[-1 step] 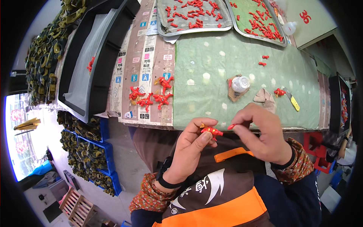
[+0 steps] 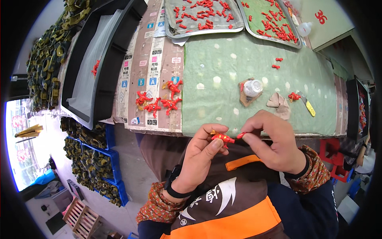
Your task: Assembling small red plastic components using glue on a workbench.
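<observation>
My left hand (image 2: 203, 153) pinches a small red toy figure (image 2: 223, 138) with yellow bits between thumb and fingers, above my lap at the table's front edge. Just to its right, my right hand (image 2: 274, 141) holds a small red plastic piece (image 2: 241, 136) between thumb and forefinger. The piece's tip is close to the figure's right end; whether they touch I cannot tell. Several red figures (image 2: 153, 106) lie in a group on the table at the left. Another red figure (image 2: 293, 96) rests at the right beside a yellow-handled knife (image 2: 309, 107).
A clear jar (image 2: 252, 88) stands on a brown pad, next to a beige cloth (image 2: 278, 106). Two metal trays (image 2: 207, 32) of red parts sit at the back. A black bin (image 2: 89, 115) at the left holds one figure. Two loose red pieces (image 2: 276, 67) lie on the green cloth (image 2: 215, 59).
My right hand has moved slightly left, bringing the red piece closer to the figure. My left hand looks still.
</observation>
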The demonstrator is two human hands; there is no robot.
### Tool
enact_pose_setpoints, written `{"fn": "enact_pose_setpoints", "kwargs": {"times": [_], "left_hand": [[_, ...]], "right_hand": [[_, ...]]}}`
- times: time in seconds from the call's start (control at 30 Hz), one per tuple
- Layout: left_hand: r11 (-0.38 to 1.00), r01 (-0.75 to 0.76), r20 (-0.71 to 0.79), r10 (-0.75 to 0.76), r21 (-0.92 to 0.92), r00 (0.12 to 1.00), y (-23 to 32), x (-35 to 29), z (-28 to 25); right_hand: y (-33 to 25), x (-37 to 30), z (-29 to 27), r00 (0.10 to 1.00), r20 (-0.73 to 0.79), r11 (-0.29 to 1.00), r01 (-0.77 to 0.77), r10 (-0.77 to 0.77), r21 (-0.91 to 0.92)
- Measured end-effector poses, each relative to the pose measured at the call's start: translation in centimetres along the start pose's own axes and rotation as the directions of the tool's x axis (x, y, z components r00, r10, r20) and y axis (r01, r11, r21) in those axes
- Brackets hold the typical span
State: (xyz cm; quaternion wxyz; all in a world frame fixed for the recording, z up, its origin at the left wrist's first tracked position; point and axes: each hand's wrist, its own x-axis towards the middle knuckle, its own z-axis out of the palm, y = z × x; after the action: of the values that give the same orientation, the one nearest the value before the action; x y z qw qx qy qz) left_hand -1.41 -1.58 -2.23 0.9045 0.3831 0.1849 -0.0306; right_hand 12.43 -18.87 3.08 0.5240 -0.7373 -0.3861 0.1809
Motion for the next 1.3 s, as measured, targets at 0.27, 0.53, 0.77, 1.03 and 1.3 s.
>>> {"fn": "enact_pose_setpoints", "kwargs": {"times": [0.27, 0.53, 0.77, 1.03, 1.3], "left_hand": [[0.997, 0.057, 0.098, -0.052, -0.046, 0.994, -0.17, -0.12, -0.49], [0.997, 0.068, 0.091, -0.07, 0.031, 0.993, -0.27, -0.16, -0.44], [0.997, 0.036, 0.097, -0.043, 0.075, 0.994, -0.32, -0.13, -0.14], [0.975, -0.031, 0.066, 0.018, 0.218, 0.998, -0.31, -0.36, 0.15], [0.98, 0.03, 0.028, -0.036, 0.195, 0.999, -0.55, -0.11, 0.06]], "right_hand": [[-0.09, -0.29, 1.06, 1.0, 0.027, 1.0, 0.004, -0.005, 0.012], [-0.14, -0.45, 0.97, 0.999, 0.036, 1.0, 0.01, -0.01, -0.01], [-0.17, -0.58, 0.69, 0.998, 0.066, 0.998, 0.001, 0.003, -0.065], [-0.2, -0.53, 0.4, 0.993, 0.113, 0.995, -0.009, 0.021, -0.102], [-0.02, -0.74, 0.86, 0.995, 0.086, 0.986, 0.064, -0.051, -0.151]]}}
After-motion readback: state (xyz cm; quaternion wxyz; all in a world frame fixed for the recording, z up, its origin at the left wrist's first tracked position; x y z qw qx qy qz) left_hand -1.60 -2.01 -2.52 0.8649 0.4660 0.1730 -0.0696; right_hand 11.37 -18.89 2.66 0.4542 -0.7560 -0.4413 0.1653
